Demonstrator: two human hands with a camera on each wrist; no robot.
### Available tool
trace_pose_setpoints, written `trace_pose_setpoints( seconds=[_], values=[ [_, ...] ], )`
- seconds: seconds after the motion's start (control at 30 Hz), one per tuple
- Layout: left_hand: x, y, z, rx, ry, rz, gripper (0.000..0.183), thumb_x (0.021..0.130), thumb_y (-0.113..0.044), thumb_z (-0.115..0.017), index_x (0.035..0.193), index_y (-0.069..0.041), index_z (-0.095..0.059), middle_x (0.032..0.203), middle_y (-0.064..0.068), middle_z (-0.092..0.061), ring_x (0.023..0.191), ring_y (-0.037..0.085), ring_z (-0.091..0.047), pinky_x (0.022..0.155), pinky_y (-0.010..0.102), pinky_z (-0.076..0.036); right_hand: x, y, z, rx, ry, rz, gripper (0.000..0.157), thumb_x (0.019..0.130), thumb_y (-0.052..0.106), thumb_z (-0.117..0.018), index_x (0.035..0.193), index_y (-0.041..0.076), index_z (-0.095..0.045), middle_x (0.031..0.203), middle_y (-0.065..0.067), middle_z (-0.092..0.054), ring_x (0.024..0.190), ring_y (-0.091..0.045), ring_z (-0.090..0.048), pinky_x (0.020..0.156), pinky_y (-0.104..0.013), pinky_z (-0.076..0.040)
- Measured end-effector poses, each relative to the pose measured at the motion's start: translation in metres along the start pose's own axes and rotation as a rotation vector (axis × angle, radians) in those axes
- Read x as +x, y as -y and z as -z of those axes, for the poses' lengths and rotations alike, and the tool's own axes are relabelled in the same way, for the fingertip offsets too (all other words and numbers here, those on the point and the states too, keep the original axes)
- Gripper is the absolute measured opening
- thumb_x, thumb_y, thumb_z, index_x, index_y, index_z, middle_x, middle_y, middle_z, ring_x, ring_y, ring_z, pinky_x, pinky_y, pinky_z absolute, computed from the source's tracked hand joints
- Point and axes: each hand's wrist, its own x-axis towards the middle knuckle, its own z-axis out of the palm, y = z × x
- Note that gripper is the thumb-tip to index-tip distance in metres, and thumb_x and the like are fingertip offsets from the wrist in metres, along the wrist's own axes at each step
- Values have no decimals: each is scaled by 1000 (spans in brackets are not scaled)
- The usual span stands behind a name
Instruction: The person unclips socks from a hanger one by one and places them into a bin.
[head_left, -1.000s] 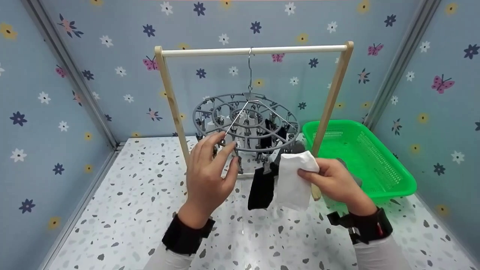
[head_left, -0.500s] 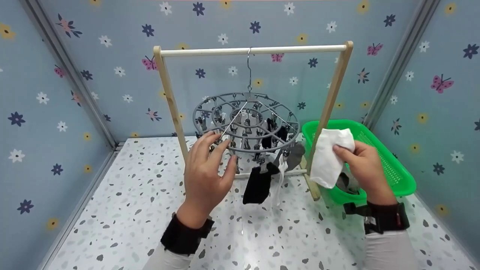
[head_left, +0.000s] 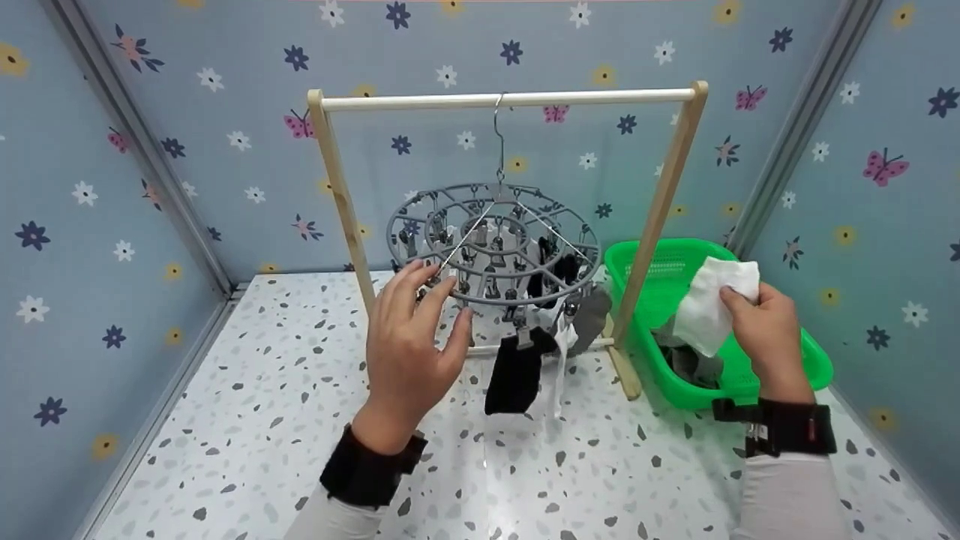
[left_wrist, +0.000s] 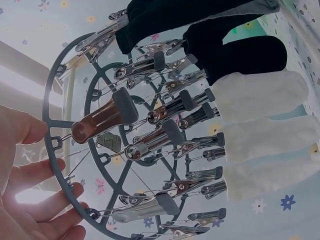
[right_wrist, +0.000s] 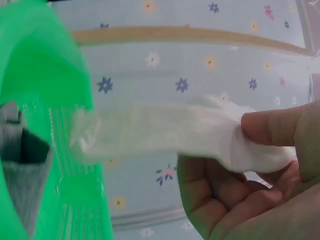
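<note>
My right hand (head_left: 772,337) pinches a white sock (head_left: 716,300) between thumb and fingers, above the green basket (head_left: 814,367). In the right wrist view the sock (right_wrist: 160,130) stretches out from the fingertips, its far end blurred. My left hand (head_left: 412,337) is at the near left rim of a round grey clip hanger (head_left: 495,300), fingers loosely spread. In the left wrist view its fingertips (left_wrist: 60,197) lie at the hanger's rim; whether they press on it I cannot tell. Metal clips on the hanger hold several socks, including a black sock (head_left: 514,375) at the front.
The hanger hooks onto the white bar (head_left: 420,102) of a wooden rack, whose right post (head_left: 664,195) stands between hanger and basket. Grey socks (head_left: 686,364) lie in the basket. A grey sock (head_left: 591,319) hangs at the hanger's right side. Patterned walls enclose the speckled table (head_left: 300,420).
My right hand has carried the white sock rightward, away from the hanger's front and over the basket. The left hand has stayed at the rim, shifting only slightly.
</note>
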Motion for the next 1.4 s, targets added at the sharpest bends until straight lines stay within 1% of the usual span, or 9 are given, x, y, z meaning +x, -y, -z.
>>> trace_pose_setpoints(
  seconds=[0.13, 0.33, 0.47, 0.63, 0.73, 0.83, 0.93, 1.23, 1.4],
  values=[
    [0, 0, 0, -2, -3, 1, 36, 100, -20, -78, 126, 4, -78, 137, 24, -71, 142, 44, -59, 127, 54, -42, 5, -8, 4, -113, 50, 26, 59, 116, 38, -58, 151, -9, -60, 147, -33, -64, 119, -35, -66, 78, -22, -52],
    [0, 1, 1, 7, 4, 9, 36, 100, -21, -77, 126, 4, -78, 138, 23, -71, 143, 43, -59, 126, 55, -42, 13, -21, -6, -248, 233, 131, 51, 114, 31, -63, 140, -13, -66, 128, -35, -72, 100, -31, -72, 71, -29, -56],
    [1, 2, 1, 14, 10, 16, 36, 101, -22, -77, 126, 4, -78, 138, 23, -70, 143, 43, -59, 126, 54, -43, 17, -28, -16, -297, 281, 164, 45, 113, 28, -67, 132, -13, -70, 117, -32, -75, 91, -31, -73, 68, -36, -57],
    [3, 2, 3, 20, 11, 16, 36, 101, -22, -77, 126, 4, -78, 138, 24, -70, 143, 44, -59, 126, 55, -42, 17, -32, -27, -320, 180, 152, 49, 113, 25, -66, 145, -12, -63, 130, -35, -71, 109, -46, -71, 85, -53, -61],
    [4, 4, 3, 23, 14, 16, 37, 101, -22, -78, 127, 4, -78, 138, 25, -70, 144, 44, -58, 127, 55, -41, 15, -31, -28, -310, 95, 99, 56, 114, 25, -62, 157, -9, -53, 145, -35, -63, 129, -51, -63, 101, -62, -55],
    [4, 5, 3, 23, 16, 21, 39, 101, -24, -78, 127, 5, -77, 139, 25, -70, 146, 45, -57, 128, 55, -40, 13, -27, -27, -268, 52, 61, 58, 116, 28, -60, 161, -7, -49, 153, -34, -57, 138, -51, -55, 108, -64, -51],
    [4, 5, 4, 30, 11, 28, 40, 101, -24, -78, 128, 5, -77, 139, 26, -69, 146, 46, -56, 128, 56, -40, 6, -19, -29, -209, 35, 89, 56, 117, 32, -58, 159, -5, -53, 153, -32, -57, 141, -50, -53, 111, -63, -49],
    [2, 7, 2, 50, 18, 59, 46, 103, -29, -77, 133, 6, -75, 146, 27, -66, 152, 48, -51, 129, 61, -38, -18, 12, -53, -123, -139, 445, 29, 115, 27, -66, 127, 4, -80, 115, -17, -79, 104, -25, -69, 87, -35, -51],
    [0, 7, 3, 73, 46, 88, 53, 105, -37, -75, 137, 6, -73, 152, 30, -62, 154, 49, -48, 130, 62, -36, -33, 28, -66, -81, -138, 615, 15, 109, 10, -74, 117, 2, -83, 105, -13, -81, 89, -5, -66, 78, -18, -49]
  ],
)
